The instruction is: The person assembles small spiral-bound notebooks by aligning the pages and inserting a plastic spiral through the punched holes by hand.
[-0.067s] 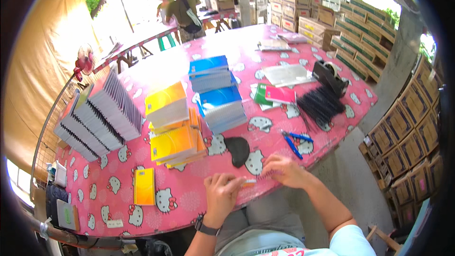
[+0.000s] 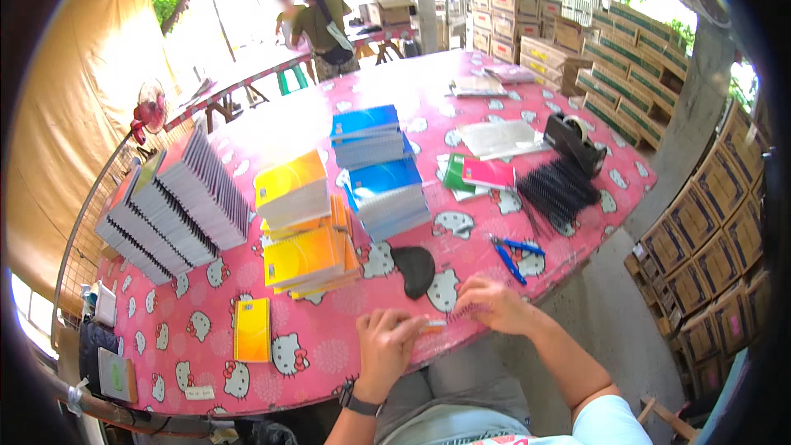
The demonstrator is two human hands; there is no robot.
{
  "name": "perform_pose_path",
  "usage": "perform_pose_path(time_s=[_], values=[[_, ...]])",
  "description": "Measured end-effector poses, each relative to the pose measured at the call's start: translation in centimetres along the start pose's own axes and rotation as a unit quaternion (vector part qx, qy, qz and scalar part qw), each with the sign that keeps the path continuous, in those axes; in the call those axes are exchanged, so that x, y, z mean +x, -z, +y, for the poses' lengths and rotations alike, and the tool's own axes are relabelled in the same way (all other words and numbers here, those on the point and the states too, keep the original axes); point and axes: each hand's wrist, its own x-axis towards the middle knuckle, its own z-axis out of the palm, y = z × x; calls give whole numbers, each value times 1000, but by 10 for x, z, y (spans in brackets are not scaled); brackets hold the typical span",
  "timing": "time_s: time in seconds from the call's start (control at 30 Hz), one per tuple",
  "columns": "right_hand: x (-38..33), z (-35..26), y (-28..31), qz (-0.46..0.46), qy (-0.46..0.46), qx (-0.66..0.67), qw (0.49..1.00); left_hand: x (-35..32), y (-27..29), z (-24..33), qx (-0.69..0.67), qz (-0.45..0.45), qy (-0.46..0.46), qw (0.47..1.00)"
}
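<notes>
At the near edge of the table, my left hand [image 2: 387,341] is closed, thumb and fingers pinched on a thin orange-and-white thing [image 2: 433,326]. It is seen nearly edge-on, so its kind is unclear. My right hand [image 2: 497,306] pinches a thin dark spiral binding coil [image 2: 460,313] just right of that edge. Whether the coil passes through it cannot be made out. Beyond the hands lie a black curved pad [image 2: 414,270] and blue-handled pliers [image 2: 517,257]. A single yellow spiral notebook [image 2: 252,330] rests flat to the left.
Yellow notebooks [image 2: 303,259] and blue notebooks [image 2: 386,185] stand in stacks, with taller bound stacks [image 2: 198,189] at left. Black coils [image 2: 559,191] lie by a tape dispenser [image 2: 574,144] and a pink notebook [image 2: 488,171]. Cartons [image 2: 709,218] line the right; a person [image 2: 325,29] stands far off.
The whole view has shifted slightly. Both hands keep their pinches at nearly the same place, and nothing on the table has visibly moved.
</notes>
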Motion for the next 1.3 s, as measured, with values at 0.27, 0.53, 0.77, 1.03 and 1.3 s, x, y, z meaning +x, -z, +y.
perform_pose_path(time_s=[0.27, 0.53, 0.77, 1.03, 1.3], values=[[3, -3, 0, -95, -73, -10, 993, 2, 1, 6, 12, -11, 25, 1000], [24, 4, 7, -154, -160, 24, 975, 8, -10, 13, 25, -98, -32, 994], [94, 76, -41, -66, 84, -187, 977, 8, -8, 11, 28, -73, -28, 997], [107, 58, -27, -242, -43, -257, 934, -4, -10, -2, 23, -73, -35, 996], [82, 68, -44, -69, -23, -210, 975, 5, -9, -3, -1, -73, -30, 997]])
